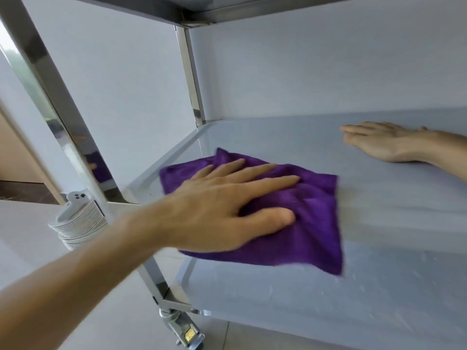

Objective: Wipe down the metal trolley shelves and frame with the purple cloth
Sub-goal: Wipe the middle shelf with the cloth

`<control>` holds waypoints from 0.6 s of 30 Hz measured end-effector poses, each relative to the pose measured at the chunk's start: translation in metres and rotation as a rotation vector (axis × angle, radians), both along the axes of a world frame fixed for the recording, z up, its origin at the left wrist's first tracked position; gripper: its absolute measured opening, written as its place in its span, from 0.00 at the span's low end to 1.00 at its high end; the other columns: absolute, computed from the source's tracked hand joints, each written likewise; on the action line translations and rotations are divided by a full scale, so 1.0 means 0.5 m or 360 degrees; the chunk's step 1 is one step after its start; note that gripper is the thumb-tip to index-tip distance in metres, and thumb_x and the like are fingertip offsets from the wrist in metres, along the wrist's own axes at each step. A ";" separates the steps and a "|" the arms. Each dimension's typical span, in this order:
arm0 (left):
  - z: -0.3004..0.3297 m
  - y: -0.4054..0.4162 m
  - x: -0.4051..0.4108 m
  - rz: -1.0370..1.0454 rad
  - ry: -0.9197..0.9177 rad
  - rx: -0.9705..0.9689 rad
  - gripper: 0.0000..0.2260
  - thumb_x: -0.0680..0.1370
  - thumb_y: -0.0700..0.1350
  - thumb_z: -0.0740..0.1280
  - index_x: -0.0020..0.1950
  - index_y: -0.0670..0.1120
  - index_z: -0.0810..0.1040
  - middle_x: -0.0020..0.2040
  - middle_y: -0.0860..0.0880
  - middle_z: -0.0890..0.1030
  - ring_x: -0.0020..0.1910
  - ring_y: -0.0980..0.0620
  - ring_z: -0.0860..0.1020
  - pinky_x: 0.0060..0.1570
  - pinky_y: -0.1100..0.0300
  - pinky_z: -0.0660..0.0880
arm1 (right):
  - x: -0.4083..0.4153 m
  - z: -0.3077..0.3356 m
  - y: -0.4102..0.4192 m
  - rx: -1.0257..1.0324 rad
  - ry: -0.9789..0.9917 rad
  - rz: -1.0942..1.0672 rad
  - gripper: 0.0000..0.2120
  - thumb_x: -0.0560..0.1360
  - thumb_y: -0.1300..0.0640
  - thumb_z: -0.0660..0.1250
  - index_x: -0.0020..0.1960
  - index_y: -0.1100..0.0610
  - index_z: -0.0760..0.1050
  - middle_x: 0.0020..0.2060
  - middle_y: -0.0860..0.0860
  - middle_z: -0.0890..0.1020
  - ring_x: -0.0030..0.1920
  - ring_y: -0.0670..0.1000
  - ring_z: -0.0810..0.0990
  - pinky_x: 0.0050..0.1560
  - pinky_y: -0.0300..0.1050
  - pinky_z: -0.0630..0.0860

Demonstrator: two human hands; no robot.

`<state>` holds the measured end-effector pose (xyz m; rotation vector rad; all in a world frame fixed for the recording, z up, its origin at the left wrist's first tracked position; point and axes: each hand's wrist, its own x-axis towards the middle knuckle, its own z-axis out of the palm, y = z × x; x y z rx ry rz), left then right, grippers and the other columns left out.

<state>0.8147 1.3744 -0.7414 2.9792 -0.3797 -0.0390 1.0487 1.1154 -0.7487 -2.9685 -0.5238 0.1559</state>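
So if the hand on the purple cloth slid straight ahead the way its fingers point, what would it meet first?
Probably the other hand: the left hand, flat on the purple cloth, points right across the grey metal shelf toward the right hand, though depth is unclear.

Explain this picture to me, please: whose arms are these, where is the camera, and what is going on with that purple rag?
There is no robot here. The one picture comes from a wide-angle camera worn on a person's head, looking forward and down, so the two arms you see are the wearer's own. The left hand lies flat with straight fingers on a purple cloth and presses it onto the middle shelf of a metal trolley. The right hand rests open on the same shelf, farther back, holding nothing. Shiny frame posts rise to a shelf above, and another shelf lies below. At the bottom you can see a caster wheel, and to the left of the trolley a stack of white dishes.
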 end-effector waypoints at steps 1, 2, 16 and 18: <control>-0.008 -0.032 0.000 -0.0070 -0.0068 0.0024 0.28 0.72 0.77 0.44 0.71 0.79 0.43 0.78 0.70 0.48 0.80 0.55 0.46 0.77 0.38 0.47 | 0.000 -0.001 0.002 -0.0007 0.0042 -0.0017 0.26 0.83 0.37 0.41 0.79 0.39 0.50 0.80 0.42 0.50 0.80 0.48 0.42 0.77 0.58 0.38; -0.014 -0.063 0.003 -0.0133 -0.0117 0.0027 0.28 0.74 0.76 0.46 0.73 0.77 0.44 0.79 0.68 0.50 0.81 0.53 0.48 0.76 0.35 0.48 | 0.004 0.003 -0.001 0.0027 0.0086 -0.0018 0.25 0.83 0.37 0.41 0.79 0.39 0.50 0.80 0.42 0.50 0.80 0.48 0.42 0.77 0.58 0.38; -0.024 -0.009 -0.031 -0.0081 -0.0527 -0.0387 0.28 0.75 0.72 0.53 0.73 0.64 0.65 0.68 0.66 0.71 0.64 0.63 0.73 0.62 0.57 0.75 | -0.167 0.061 0.007 0.0716 -0.0199 0.0425 0.21 0.70 0.28 0.61 0.57 0.36 0.78 0.56 0.33 0.81 0.62 0.36 0.76 0.67 0.44 0.69; -0.034 0.019 -0.047 -0.0010 -0.0595 -0.0297 0.29 0.76 0.72 0.52 0.74 0.61 0.65 0.68 0.63 0.73 0.64 0.60 0.74 0.63 0.51 0.75 | -0.229 0.060 0.044 0.0743 -0.0083 0.0681 0.28 0.66 0.19 0.56 0.62 0.27 0.72 0.59 0.24 0.75 0.64 0.28 0.70 0.66 0.38 0.65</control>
